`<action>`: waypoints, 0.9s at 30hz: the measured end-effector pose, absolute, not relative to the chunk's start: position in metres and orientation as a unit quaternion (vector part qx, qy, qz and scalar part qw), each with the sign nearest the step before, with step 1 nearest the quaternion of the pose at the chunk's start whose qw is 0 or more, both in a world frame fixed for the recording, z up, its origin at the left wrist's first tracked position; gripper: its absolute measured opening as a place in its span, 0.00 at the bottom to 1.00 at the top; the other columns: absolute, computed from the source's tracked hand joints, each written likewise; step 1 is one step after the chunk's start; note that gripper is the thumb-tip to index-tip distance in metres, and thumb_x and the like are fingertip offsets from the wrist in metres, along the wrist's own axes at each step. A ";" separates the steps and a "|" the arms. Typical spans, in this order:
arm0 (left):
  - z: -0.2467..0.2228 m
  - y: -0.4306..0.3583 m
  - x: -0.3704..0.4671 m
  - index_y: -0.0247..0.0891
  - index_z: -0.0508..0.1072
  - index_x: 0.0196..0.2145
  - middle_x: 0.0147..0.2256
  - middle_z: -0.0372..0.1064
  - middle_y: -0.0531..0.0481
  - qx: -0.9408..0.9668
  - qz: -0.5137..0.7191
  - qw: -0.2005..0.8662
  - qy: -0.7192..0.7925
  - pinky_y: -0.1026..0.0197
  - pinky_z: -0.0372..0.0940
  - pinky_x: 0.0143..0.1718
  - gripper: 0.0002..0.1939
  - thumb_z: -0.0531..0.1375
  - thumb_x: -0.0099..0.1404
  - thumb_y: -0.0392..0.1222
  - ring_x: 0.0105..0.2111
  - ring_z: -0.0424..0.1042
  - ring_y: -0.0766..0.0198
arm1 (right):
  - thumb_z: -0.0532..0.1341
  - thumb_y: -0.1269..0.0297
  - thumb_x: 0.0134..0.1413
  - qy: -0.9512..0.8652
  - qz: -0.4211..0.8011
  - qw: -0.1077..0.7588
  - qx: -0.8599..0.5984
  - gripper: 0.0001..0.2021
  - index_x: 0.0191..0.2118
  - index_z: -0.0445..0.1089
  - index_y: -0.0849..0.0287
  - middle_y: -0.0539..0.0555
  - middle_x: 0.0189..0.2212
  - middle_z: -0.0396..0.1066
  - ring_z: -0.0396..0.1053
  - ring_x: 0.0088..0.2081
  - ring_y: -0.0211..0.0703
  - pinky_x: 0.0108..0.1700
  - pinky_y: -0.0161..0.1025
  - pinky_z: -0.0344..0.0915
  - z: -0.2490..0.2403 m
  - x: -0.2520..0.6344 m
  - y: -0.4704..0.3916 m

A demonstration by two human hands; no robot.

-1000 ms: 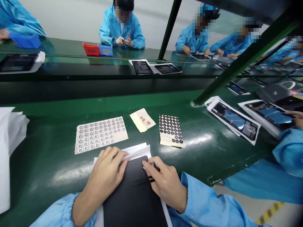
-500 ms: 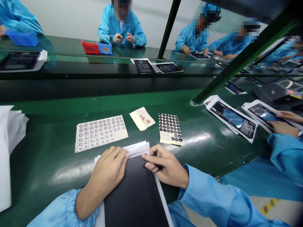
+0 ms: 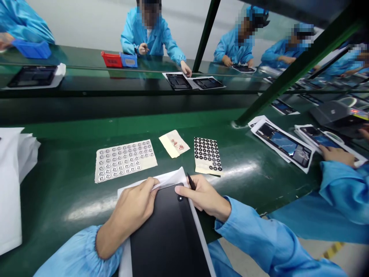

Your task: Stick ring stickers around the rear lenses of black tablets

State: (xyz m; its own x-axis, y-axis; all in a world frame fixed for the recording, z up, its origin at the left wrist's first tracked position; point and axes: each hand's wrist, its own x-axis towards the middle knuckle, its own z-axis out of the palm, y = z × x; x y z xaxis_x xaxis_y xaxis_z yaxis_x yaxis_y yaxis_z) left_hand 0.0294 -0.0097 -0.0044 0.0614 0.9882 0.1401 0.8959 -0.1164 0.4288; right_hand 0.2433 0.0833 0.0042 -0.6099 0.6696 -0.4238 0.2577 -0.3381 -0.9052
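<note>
A black tablet back cover (image 3: pixel 167 234) lies lengthwise in front of me over a white sheet (image 3: pixel 173 177). My left hand (image 3: pixel 131 207) is closed on its far left edge, fingers pinching the sheet against the panel. My right hand (image 3: pixel 206 196) grips the far right corner, its thumb pressing beside the round camera ring (image 3: pixel 180 198). Black tweezers (image 3: pixel 191 181) are tucked in that hand, one end pointing up past the fingers. Beyond lie a sheet of square-marked round stickers (image 3: pixel 123 159), a small cream paper with red bits (image 3: pixel 174 144) and a sheet of black ring stickers (image 3: pixel 206 154).
White sheets (image 3: pixel 17 184) are stacked at the left. On the right lie tablet housings (image 3: pixel 284 144), close to a co-worker's hand (image 3: pixel 337 156). A green post (image 3: pixel 288 77) slants across the right side. Across the bench sit red (image 3: pixel 112 59) and blue bins (image 3: pixel 128 60).
My right hand's tweezers have swung from pointing at the camera corner to pointing up, and its thumb now presses that corner. Across the bench, a co-worker has reached to a tablet housing.
</note>
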 end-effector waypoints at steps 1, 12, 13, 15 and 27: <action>-0.005 -0.010 0.030 0.45 0.65 0.45 0.36 0.79 0.53 0.718 0.201 0.124 0.654 0.58 0.62 0.30 0.08 0.47 0.78 0.42 0.31 0.79 0.55 | 0.71 0.41 0.49 -0.555 0.700 0.157 -0.422 0.26 0.23 0.62 0.57 0.39 0.12 0.55 0.48 0.11 0.27 0.10 0.28 0.42 0.004 0.243 0.082; -0.008 -0.008 0.033 0.44 0.66 0.45 0.35 0.79 0.49 0.706 0.197 0.145 0.665 0.57 0.64 0.31 0.12 0.44 0.78 0.44 0.32 0.80 0.53 | 0.73 0.46 0.49 -0.591 0.711 0.163 -0.345 0.23 0.31 0.68 0.60 0.44 0.23 0.63 0.56 0.23 0.30 0.24 0.30 0.54 0.006 0.250 0.085; -0.007 -0.007 0.033 0.44 0.67 0.45 0.35 0.79 0.49 0.703 0.198 0.151 0.666 0.57 0.64 0.31 0.13 0.44 0.78 0.45 0.32 0.80 0.53 | 0.73 0.47 0.48 -0.598 0.701 0.177 -0.347 0.22 0.29 0.67 0.60 0.44 0.22 0.61 0.56 0.24 0.31 0.25 0.30 0.55 0.005 0.250 0.085; -0.002 -0.004 0.027 0.44 0.68 0.46 0.36 0.79 0.49 0.685 0.210 0.187 0.672 0.57 0.64 0.31 0.13 0.46 0.77 0.47 0.32 0.79 0.54 | 0.74 0.49 0.47 -0.600 0.694 0.188 -0.351 0.23 0.26 0.65 0.60 0.42 0.20 0.58 0.53 0.23 0.30 0.24 0.30 0.52 0.004 0.250 0.084; 0.015 -0.072 0.026 0.41 0.74 0.55 0.52 0.78 0.42 0.283 0.399 0.637 0.596 0.45 0.71 0.55 0.28 0.66 0.64 0.60 0.49 0.78 0.48 | 0.74 0.44 0.46 -0.509 0.692 0.270 -0.436 0.24 0.32 0.67 0.58 0.40 0.18 0.57 0.47 0.13 0.26 0.14 0.29 0.44 -0.009 0.257 0.083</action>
State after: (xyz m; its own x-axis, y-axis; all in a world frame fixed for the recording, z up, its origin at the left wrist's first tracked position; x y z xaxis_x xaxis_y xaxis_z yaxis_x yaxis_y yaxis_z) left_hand 0.0265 -0.0725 0.0150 -0.0288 0.8452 -0.5336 -0.1702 0.5219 0.8358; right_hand 0.2567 0.0829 -0.0089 -0.4746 0.8170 -0.3275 0.0697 -0.3360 -0.9393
